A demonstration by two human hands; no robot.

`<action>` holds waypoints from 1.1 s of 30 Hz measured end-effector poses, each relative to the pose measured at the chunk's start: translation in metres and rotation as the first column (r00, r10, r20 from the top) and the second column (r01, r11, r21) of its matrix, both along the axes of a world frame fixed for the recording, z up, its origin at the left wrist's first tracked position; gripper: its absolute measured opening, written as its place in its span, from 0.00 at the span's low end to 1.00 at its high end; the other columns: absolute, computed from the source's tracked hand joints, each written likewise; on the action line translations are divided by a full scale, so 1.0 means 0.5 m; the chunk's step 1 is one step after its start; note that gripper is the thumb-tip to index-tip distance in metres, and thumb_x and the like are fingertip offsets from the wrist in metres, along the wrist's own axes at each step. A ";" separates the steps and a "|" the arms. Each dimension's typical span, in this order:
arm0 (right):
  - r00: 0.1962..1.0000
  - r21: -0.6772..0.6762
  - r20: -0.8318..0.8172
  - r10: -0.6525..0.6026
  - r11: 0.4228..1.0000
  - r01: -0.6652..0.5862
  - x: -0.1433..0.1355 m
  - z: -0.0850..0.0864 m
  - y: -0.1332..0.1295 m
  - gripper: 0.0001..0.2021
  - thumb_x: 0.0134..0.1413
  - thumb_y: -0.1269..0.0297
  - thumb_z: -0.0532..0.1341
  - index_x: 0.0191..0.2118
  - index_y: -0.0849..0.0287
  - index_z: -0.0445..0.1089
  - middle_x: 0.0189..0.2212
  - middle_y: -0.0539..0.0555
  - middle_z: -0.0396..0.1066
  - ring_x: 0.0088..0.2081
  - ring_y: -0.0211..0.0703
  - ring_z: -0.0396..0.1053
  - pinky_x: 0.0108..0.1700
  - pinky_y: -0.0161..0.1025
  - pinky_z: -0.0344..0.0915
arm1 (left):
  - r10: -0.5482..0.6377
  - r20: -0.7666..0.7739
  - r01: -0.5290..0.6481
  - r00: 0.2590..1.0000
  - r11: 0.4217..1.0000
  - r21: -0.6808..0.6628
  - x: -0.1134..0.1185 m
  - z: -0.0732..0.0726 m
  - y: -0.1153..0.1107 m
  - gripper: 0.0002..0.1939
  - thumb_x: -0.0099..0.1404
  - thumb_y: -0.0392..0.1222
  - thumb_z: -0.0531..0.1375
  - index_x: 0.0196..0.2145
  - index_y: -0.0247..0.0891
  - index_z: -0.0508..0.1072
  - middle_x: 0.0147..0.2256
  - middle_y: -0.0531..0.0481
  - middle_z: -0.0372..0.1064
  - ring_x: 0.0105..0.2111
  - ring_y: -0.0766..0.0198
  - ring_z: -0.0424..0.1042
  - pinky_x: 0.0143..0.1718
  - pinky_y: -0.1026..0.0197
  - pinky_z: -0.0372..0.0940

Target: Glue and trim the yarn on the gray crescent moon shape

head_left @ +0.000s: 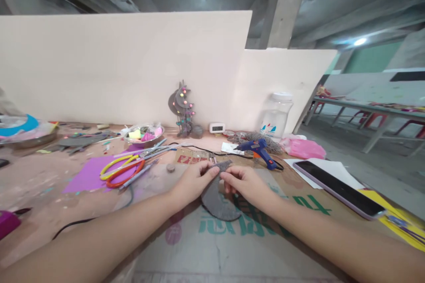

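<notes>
Pinching a grey crescent piece (217, 203) near its upper tip, the left hand (195, 181) has its grip pressed on the material; the right hand (247, 183) pinches it just beside. The piece is above printed cardboard (179, 256) on the desk (29, 190), well short of the far edge. A blue glue gun (260, 150) lies beyond the right hand. Scissors (137, 158) with yellow and orange handles lie partly over a purple sheet (84, 174), left of the hands; a phone (338, 189) lies by the desk's right edge.
</notes>
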State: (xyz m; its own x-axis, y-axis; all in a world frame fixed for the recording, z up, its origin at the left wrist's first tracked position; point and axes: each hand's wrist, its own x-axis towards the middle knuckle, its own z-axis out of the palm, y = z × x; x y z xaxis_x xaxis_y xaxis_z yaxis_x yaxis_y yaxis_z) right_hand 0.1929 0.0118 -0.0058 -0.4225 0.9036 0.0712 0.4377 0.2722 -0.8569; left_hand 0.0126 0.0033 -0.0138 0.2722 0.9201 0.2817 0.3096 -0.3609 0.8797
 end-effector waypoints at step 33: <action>0.913 0.180 0.357 0.195 0.945 -0.272 0.028 0.065 0.006 0.07 0.53 0.63 0.62 0.30 0.60 0.75 0.26 0.50 0.72 0.31 0.39 0.66 0.35 0.34 0.59 | -0.064 -0.074 0.051 0.995 0.985 -0.167 -0.006 0.019 -0.012 0.18 0.57 0.54 0.59 0.21 0.37 0.71 0.19 0.55 0.63 0.22 0.66 0.60 0.24 0.64 0.53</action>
State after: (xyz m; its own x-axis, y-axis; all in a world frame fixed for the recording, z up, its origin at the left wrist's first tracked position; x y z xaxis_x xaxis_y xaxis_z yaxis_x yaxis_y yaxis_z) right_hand 0.2070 0.0149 0.0265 -0.6536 0.7530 0.0766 0.5851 0.5668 -0.5800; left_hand 0.0094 -0.0029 -0.0041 0.3417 0.9341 0.1035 0.3630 -0.2328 0.9022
